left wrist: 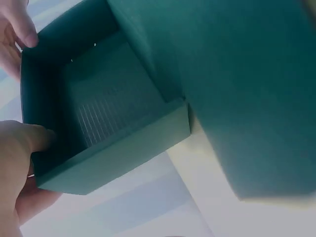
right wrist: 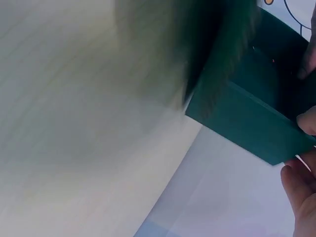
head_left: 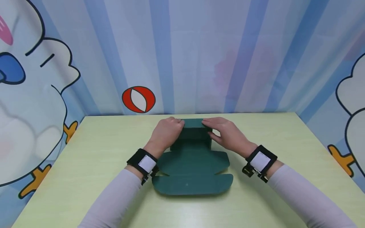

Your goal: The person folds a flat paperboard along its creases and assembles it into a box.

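A dark green cardboard box (head_left: 196,136) stands near the far edge of the table, its lid (head_left: 192,163) folded out toward me. The front flap (head_left: 192,185) of that lid, with rounded ends, lies nearest to me. My left hand (head_left: 166,133) pinches the box's far left corner; in the left wrist view its thumb (left wrist: 39,136) is inside the wall and fingers are outside. At the far right corner my right hand (head_left: 228,134) grips the wall likewise, thumb (right wrist: 307,121) inside and fingers beneath. The box's inside shows several thin slanted lines and nothing lying in it.
The pale yellow table (head_left: 71,183) extends to both sides of the box. Behind it hangs a blue striped curtain (head_left: 196,57) with cartoon figures and a printed red and white ball (head_left: 138,99). Black straps with small cameras (head_left: 259,163) sit on both wrists.
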The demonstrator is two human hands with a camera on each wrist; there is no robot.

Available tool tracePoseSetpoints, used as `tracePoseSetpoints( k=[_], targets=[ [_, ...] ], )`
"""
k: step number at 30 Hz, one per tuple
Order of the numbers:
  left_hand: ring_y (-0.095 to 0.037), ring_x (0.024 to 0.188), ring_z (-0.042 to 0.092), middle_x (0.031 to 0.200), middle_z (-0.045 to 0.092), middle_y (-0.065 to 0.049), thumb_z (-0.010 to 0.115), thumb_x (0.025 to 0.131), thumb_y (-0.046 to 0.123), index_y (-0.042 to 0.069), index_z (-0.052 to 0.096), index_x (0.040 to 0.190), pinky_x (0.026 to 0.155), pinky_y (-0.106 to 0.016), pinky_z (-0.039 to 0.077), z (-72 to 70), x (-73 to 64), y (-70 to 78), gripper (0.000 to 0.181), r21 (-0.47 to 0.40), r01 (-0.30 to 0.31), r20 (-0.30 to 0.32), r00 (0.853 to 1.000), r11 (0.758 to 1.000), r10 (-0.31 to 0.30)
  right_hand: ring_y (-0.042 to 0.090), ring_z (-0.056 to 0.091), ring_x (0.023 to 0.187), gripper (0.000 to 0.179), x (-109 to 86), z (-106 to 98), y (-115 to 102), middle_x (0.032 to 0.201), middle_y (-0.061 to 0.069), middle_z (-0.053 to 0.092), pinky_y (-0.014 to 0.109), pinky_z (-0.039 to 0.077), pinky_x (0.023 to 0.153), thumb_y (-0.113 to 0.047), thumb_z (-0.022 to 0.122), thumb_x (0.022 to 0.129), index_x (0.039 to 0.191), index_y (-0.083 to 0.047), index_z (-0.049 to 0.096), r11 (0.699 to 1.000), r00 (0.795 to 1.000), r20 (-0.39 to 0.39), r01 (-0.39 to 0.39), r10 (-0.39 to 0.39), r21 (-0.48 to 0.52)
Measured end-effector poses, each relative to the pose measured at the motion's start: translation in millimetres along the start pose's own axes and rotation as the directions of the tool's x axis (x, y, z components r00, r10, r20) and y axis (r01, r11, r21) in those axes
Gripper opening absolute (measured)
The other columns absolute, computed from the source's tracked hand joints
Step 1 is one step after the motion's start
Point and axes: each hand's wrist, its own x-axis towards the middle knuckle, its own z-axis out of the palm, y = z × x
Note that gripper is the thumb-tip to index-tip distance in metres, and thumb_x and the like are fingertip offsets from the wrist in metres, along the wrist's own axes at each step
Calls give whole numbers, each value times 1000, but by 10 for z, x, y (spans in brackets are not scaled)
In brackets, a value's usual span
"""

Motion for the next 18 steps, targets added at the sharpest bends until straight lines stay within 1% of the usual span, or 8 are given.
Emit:
tracePoseSetpoints(
  k=[4,6,9,12,14,16,17,18],
  targets=[
    [-18,71,70,70,71,-5,64,94,4,8,76,90,70,-29,60,-20,-21,-68,13,-26,72,15,997,997,-72,32,61,123,51,-31,-51,46,135,14,63,48,50,102,-9,72,88,138,-5,58,998,998,-6,-58,58,29],
    [-19,69,69,63,66,-6,61,95,4,7,75,84,69,-30,60,-34,-27,-103,18,-36,110,23,994,993,-109,32,62,121,51,-42,-84,69,134,14,64,49,51,101,-10,71,89,138,-5,57,995,996,11,-90,89,48],
    [-21,67,68,57,60,-7,58,96,3,5,74,79,67,-31,60,-43,-40,-157,23,-42,164,37,986,986,-162,31,65,118,46,-51,-130,104,130,13,67,49,52,99,-14,70,91,135,-7,60,986,989,58,-138,133,92],
    [-24,69,68,57,58,-8,58,97,5,4,74,80,66,-32,59,-43,-61,-218,24,-81,236,49,971,968,-232,28,68,113,39,-66,-162,139,127,11,69,47,54,94,-19,69,93,130,-9,65,970,977,130,-188,169,156],
    [-25,70,68,57,58,-9,58,97,6,3,74,82,65,-32,59,-51,-84,-256,23,-126,286,52,958,950,-281,27,69,109,34,-71,-180,158,124,9,71,45,56,91,-21,68,94,126,-11,68,948,964,179,-233,196,218],
    [-25,70,68,57,58,-9,59,98,8,3,73,80,64,-32,58,-63,-106,-288,23,-173,321,51,947,931,-317,24,72,102,31,-71,-200,171,121,9,72,41,58,86,-23,67,95,123,-13,71,911,946,223,-294,234,289],
    [-25,70,68,57,57,-9,59,97,8,3,72,78,64,-32,57,-67,-118,-303,24,-191,332,50,943,924,-329,22,73,97,30,-70,-211,176,121,10,72,39,60,83,-24,66,95,122,-12,71,878,932,252,-336,259,340],
    [-26,70,68,57,57,-9,60,97,8,3,71,77,64,-33,57,-72,-129,-316,24,-211,341,50,940,916,-338,22,74,94,29,-67,-222,179,118,11,73,37,60,81,-24,65,96,121,-11,71,832,915,282,-385,287,399]
  ],
)
